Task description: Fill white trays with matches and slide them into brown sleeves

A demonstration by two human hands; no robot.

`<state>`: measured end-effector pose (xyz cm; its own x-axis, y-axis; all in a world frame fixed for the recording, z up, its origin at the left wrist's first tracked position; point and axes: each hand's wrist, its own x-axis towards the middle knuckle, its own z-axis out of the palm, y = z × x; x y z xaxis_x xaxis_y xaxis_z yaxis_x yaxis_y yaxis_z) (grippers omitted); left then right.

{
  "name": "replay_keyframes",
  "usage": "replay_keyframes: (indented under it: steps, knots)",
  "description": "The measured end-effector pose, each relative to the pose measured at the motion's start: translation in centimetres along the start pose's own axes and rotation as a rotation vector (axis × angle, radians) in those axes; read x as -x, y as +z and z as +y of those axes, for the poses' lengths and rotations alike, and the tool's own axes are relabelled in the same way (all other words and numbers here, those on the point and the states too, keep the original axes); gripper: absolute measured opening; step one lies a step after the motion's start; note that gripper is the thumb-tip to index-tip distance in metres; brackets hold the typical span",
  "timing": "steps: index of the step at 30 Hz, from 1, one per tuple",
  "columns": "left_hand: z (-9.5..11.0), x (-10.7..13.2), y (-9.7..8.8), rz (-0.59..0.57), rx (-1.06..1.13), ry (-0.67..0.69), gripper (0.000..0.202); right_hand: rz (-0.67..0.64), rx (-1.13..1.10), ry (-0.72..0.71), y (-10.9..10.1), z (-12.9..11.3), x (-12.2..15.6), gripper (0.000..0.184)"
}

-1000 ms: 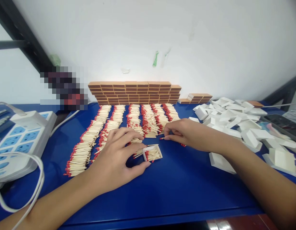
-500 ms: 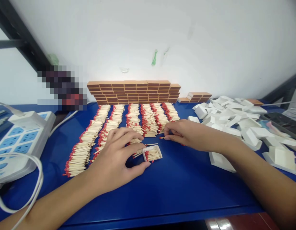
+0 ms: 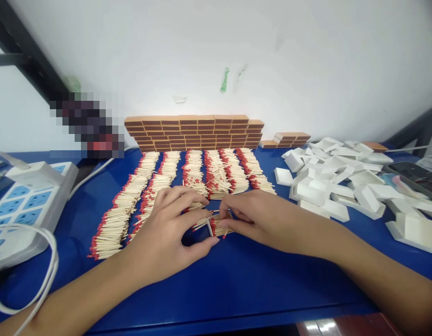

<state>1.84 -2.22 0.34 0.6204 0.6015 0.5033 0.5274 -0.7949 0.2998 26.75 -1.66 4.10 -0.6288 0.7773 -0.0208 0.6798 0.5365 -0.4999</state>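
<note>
On the glossy blue table (image 3: 219,289), a small white cardboard tray (image 3: 210,227) of red-headed wooden matches (image 3: 215,227) sits between the hands. The left hand (image 3: 170,228) curves at its left end, thumb and forefinger spread; whether it grips the tray cannot be told. The right hand (image 3: 263,219) bends over the tray's right part, fingertips bunched at the matches; any pinched match is hidden. Beyond lie rows of loose red-tipped matchsticks (image 3: 216,175).

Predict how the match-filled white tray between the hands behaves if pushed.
The white tray is probably light: its walls look thin, like card. It likely slides rather than tips, sitting low on the smooth-looking blue table. Its matches may spill, since the top is open.
</note>
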Motion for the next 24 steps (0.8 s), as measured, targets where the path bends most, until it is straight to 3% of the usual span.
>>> replay_keyframes:
  steps: [4, 8, 12, 24]
  knots:
    - [0.1, -0.1, 0.0, 0.006, -0.002, -0.008, 0.02, 0.042, 0.029, 0.001, -1.0, 0.5, 0.3, 0.01]
    - [0.0, 0.0, 0.0, 0.006, 0.006, -0.01, 0.019, -0.043, -0.023, -0.078, -1.3, 0.5, 0.4, 0.005]
    - [0.0, 0.0, 0.0, -0.005, 0.002, -0.006, 0.02, -0.077, -0.046, -0.098, -0.8, 0.4, 0.2, 0.007]
    - [0.0, 0.1, 0.0, 0.0, 0.007, 0.014, 0.021, 0.004, -0.059, -0.054, -0.2, 0.7, -0.2, 0.014]
